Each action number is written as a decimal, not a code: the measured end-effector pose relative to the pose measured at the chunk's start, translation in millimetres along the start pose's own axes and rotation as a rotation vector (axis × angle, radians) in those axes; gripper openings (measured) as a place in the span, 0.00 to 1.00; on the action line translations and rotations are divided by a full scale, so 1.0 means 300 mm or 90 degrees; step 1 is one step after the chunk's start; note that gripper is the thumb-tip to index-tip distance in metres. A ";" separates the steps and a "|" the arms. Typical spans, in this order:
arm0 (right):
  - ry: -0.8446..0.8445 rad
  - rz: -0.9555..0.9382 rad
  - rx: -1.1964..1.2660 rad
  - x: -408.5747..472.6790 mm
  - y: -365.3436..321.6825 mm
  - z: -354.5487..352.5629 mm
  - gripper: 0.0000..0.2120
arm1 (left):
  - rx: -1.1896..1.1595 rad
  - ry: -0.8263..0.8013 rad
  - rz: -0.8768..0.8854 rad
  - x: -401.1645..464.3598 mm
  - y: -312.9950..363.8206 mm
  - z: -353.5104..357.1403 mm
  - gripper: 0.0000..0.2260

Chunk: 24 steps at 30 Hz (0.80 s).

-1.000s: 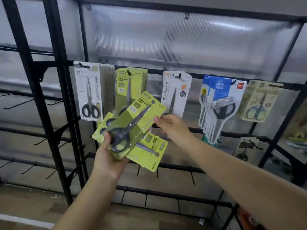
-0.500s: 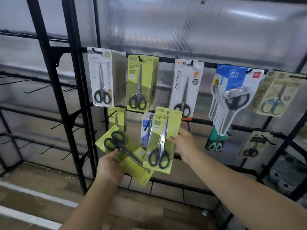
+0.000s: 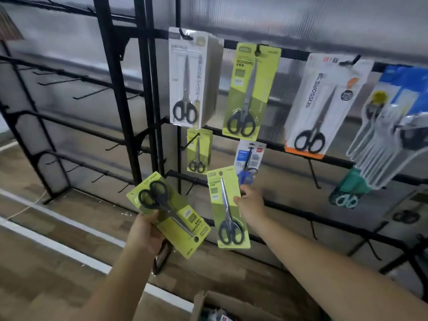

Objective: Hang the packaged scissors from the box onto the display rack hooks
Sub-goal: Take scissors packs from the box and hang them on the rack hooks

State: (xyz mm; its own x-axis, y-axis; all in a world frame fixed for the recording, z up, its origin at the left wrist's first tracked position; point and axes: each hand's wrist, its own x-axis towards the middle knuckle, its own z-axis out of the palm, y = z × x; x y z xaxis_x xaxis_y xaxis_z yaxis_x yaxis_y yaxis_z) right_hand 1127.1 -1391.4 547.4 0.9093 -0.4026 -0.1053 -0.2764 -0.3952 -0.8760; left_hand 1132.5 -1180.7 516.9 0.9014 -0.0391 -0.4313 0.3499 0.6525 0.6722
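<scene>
**Inspector A:** Status of the hands?

**Inspector B:** Right hand pinches the upright green scissors pack by its right edge, centre of frame, below the hung packs. Left hand grips a second green pack, tilted with its handles toward upper left.

**A:** Handling?

**B:** Judged light; stiff card with a slick plastic blister. The weight sits at the handles, so hold it near the top edge, beside the hang hole, and it should hang true for the hook.

**A:** Change from half a second earlier?

**B:** The upright pack has dropped lower against the display rack and stands clear of the left-hand pack. The box now shows at the bottom edge.
</scene>
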 end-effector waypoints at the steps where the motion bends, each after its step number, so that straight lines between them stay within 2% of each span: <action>1: -0.018 -0.034 -0.017 0.012 -0.029 0.030 0.17 | 0.000 0.003 0.002 0.022 0.027 -0.008 0.10; 5: -0.071 -0.146 -0.100 0.067 -0.140 0.142 0.37 | 0.008 -0.002 0.009 0.125 0.122 -0.046 0.14; 8: -0.097 -0.173 -0.121 0.098 -0.217 0.211 0.43 | 0.004 -0.013 0.009 0.186 0.162 -0.070 0.13; 12: -0.118 -0.166 -0.118 0.143 -0.255 0.278 0.45 | -0.016 -0.005 -0.016 0.248 0.193 -0.084 0.12; 16: -0.088 -0.174 -0.062 0.163 -0.241 0.323 0.45 | -0.026 -0.023 -0.041 0.318 0.211 -0.116 0.12; 20: -0.082 -0.187 -0.076 0.161 -0.219 0.341 0.44 | -0.022 -0.099 -0.051 0.363 0.220 -0.131 0.12; 23: -0.059 -0.178 -0.060 0.190 -0.219 0.353 0.44 | -0.062 -0.129 -0.073 0.373 0.217 -0.111 0.16; 24: -0.050 -0.171 -0.056 0.207 -0.218 0.358 0.43 | -0.068 -0.136 -0.072 0.378 0.212 -0.107 0.14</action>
State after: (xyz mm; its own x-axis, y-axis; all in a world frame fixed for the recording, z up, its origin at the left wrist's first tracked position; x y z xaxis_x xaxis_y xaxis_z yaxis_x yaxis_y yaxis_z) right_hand 1234.9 -1301.9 547.5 0.9740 -0.2097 0.0858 -0.0451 -0.5509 -0.8333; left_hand 1248.9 -1119.4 491.5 0.8951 -0.2681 -0.3562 0.4335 0.7100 0.5549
